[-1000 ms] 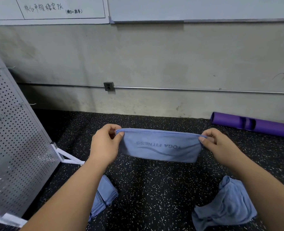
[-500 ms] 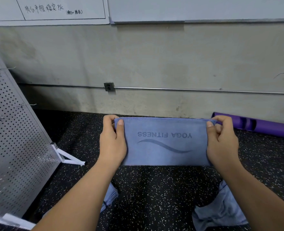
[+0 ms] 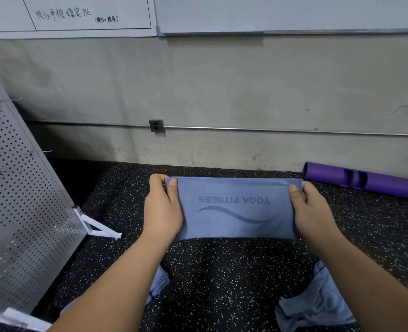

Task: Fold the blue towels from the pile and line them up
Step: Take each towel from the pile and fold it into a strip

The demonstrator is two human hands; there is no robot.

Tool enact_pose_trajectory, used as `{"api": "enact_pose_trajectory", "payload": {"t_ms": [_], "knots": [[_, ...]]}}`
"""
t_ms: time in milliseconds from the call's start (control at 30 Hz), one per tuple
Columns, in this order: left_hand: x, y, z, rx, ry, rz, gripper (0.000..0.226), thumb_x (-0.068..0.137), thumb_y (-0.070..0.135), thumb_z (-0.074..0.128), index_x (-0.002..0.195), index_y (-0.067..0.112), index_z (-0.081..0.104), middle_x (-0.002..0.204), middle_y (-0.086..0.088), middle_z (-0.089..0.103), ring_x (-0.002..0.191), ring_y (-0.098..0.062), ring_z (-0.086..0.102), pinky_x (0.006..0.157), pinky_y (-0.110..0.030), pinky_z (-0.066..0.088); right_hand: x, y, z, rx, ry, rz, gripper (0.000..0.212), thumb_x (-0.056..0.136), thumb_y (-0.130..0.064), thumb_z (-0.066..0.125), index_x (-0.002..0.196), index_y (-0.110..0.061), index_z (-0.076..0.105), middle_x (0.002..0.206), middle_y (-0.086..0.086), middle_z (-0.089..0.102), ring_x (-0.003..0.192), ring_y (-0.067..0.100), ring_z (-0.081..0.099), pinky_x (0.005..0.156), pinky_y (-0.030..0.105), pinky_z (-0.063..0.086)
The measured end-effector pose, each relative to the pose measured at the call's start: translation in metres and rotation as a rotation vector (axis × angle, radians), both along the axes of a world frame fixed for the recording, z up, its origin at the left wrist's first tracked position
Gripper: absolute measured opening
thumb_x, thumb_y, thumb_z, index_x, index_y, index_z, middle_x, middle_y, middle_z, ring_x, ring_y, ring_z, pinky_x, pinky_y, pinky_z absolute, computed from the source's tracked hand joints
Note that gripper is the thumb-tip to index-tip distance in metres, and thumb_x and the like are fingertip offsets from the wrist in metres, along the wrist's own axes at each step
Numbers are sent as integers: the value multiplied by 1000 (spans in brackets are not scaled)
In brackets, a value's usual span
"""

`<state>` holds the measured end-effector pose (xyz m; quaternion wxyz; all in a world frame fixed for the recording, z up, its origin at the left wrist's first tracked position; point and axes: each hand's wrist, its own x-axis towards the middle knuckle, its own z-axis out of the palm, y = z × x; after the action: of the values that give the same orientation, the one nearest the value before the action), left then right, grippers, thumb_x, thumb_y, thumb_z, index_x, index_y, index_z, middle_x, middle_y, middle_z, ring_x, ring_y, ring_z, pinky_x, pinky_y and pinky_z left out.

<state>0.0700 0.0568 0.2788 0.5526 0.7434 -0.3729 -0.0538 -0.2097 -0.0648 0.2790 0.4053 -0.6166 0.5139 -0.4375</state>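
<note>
**One towel mid-fold**

One blue towel (image 3: 234, 207), half folded, hangs centre, its corners pinched by the left hand (image 3: 162, 212) at 9 o'clock and the right hand (image 3: 310, 212) at 3. A crumpled pile (image 3: 318, 305) waits at 5; a folded stack (image 3: 158, 282) lies at 7.

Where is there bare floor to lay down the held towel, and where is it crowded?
Bare floor lies this side of the held towel, between the folded stack and the crumpled pile. Another patch lies between the pegboard foot and the left hand. Crowded: beside stack and pile.
</note>
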Motion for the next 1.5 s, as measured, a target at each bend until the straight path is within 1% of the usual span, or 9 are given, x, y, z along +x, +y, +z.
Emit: {"api": "enact_pose_trajectory", "payload": {"t_ms": [300,467,633,733,933,1100,1233,1433,1500], "knots": [[-2,1,8,-87,-65,6,16,109,41,53,105,25,52,81,9,65,75,-2,61,61,-18,41,-3,-2,5,-224,224,-179,27,108,-46,52,101,-23,64,89,-6,67,81,11,60,66,29,42],[0,-3,-6,80,256,-43,25,102,43,67,116,25,57,95,5,63,85,-9,60,69,-28,45,-2,-9,-9,-11,34,-121,21,101,-47,66,109,-28,71,99,-5,74,93,18,70,84,41,57],[8,-4,-13,210,573,-267,47,98,22,76,138,32,54,104,-10,71,99,-30,73,96,-51,59,-7,-11,-13,120,-71,17,35,106,-30,64,140,-36,58,99,13,74,89,23,72,72,36,56],[11,-4,-14,176,521,-302,48,101,6,69,137,36,59,86,-5,65,82,-20,67,80,-40,59,-10,-11,-7,109,-78,59,39,109,-21,57,142,-43,57,90,25,69,76,25,64,66,34,52],[14,-5,-9,81,485,-277,48,103,2,63,128,43,65,92,-8,69,82,-16,64,70,-30,48,-12,-8,4,22,-128,32,38,110,-15,53,133,-44,61,59,-8,65,50,-1,58,45,17,47],[17,-6,-8,20,579,-276,47,100,1,64,114,45,74,96,-13,68,89,-22,64,77,-37,48,-11,-7,6,40,-209,38,38,108,-19,60,135,-45,65,85,7,75,68,12,67,60,29,58],[20,-4,-5,-36,679,-227,42,100,2,66,108,41,80,94,-12,67,87,-21,64,73,-35,49,-12,-12,3,91,-248,55,30,107,-22,62,123,-43,76,122,-8,72,100,14,70,87,35,60],[18,-3,-2,-26,795,-231,31,102,1,61,107,23,83,109,-6,80,90,-22,68,73,-32,50,-11,-19,-3,260,-255,144,29,108,-20,57,112,-33,82,126,-4,74,117,26,65,105,50,52],[21,-3,-5,9,769,-229,32,103,2,60,104,23,84,113,-6,80,96,-23,67,78,-34,48,-12,-21,-6,274,-250,169,31,108,-16,55,110,-30,83,127,1,74,110,25,65,96,46,53]]}}
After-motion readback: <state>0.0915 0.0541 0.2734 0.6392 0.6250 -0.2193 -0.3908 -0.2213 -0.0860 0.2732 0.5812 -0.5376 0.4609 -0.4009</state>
